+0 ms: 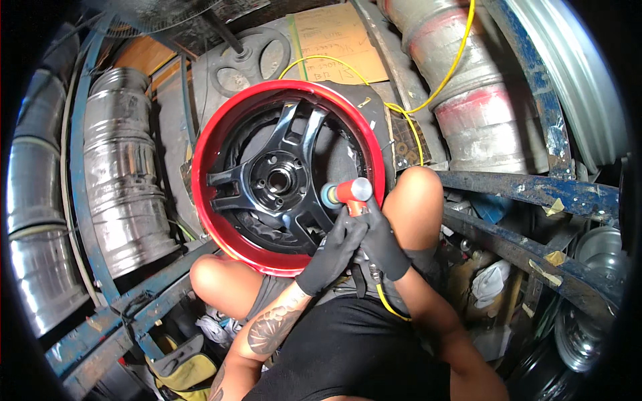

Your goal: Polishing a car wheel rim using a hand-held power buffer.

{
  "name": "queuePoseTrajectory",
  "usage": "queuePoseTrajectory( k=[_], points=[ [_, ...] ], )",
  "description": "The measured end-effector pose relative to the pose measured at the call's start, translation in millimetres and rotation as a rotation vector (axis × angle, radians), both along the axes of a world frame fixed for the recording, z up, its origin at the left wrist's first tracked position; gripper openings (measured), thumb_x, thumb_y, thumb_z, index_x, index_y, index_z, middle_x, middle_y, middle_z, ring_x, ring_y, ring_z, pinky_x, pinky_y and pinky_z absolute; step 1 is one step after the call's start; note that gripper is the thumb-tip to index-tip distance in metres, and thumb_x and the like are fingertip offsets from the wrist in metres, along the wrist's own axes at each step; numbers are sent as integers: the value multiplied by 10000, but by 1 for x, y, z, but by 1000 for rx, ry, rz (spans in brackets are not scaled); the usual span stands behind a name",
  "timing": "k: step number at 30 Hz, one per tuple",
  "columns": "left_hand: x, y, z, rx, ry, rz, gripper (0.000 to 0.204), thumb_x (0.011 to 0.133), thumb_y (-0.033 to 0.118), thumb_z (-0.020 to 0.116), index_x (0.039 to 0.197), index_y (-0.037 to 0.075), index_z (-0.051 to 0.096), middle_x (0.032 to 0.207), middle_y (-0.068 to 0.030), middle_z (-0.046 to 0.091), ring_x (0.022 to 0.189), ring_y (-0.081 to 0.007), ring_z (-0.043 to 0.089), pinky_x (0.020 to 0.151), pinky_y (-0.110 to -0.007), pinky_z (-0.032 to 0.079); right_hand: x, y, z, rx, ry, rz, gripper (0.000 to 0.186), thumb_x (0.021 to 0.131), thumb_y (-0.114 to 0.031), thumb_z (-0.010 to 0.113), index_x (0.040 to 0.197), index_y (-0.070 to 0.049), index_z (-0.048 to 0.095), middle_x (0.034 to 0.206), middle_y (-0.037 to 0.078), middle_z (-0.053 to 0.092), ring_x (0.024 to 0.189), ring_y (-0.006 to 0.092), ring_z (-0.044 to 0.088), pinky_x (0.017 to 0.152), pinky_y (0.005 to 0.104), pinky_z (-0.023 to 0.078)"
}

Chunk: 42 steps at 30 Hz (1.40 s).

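Observation:
A car wheel with a glossy red rim (202, 167) and dark spokes (309, 137) lies face up in front of me, close to my knees. My right hand (384, 244), in a black glove, is closed round the handle of a small red air sander (350, 192). My left hand (334, 250), also gloved, is wrapped about the same handle from the other side. The tool's round pad (330, 195) sits at a spoke on the wheel's right side; whether it touches cannot be made out. A yellow air hose (382, 297) runs below the hands.
Bare metal wheel barrels are stacked at the left (127, 174) and right (485, 107). Blue metal frames (562, 194) flank my legs. Beyond the wheel lie a grey steering-wheel-shaped part (249, 63) and written-on cardboard (338, 40). A yellow-and-black bag (184, 364) lies lower left.

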<state>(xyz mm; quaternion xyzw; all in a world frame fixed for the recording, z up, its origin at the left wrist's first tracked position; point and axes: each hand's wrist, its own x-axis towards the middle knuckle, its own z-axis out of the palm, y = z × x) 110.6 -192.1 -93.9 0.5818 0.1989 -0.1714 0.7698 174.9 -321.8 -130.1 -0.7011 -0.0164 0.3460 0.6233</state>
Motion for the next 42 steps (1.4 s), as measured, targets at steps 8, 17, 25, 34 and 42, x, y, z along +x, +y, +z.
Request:
queuePoseTrajectory(
  k=[8,17,25,34,42],
  points=[
    [-30,-11,9,-18,-115,78,778,1148,325,497,1732,62,55,1574,-130,422,1484,-229,382,1250,-361,276,-18,-3,25,70,-60,72,683,1000,-64,675,1618,-46,385,1282,65,615,1101,136,616,928,300,536],
    [17,48,2,-157,-150,295,821,1067,597,559,1694,206,202,1608,-109,440,1457,-235,476,888,-408,612,54,97,18,142,-464,159,451,1021,-178,680,1432,-51,542,1098,72,655,1000,149,597,874,345,523],
    [48,79,-1,-345,-252,356,756,1067,590,564,1620,175,259,1460,-148,519,1225,-282,669,875,-421,637,105,135,53,24,-51,267,485,1009,-195,701,1448,-61,546,1006,36,678,845,117,634,707,288,536],
    [-35,21,-5,-597,-57,292,1152,1007,574,684,1699,202,-158,1705,-204,248,1532,-381,410,1040,-568,564,29,74,56,-166,-133,458,498,1009,-145,710,1466,-43,542,1154,4,645,1010,82,569,880,283,499],
    [-89,17,-8,-558,-51,354,887,1081,444,602,1698,203,12,1711,-145,248,1536,-326,402,1088,-539,545,-17,73,55,-191,-279,555,570,993,-203,728,1492,-10,531,1246,107,704,1135,149,640,999,350,518]
  ],
)
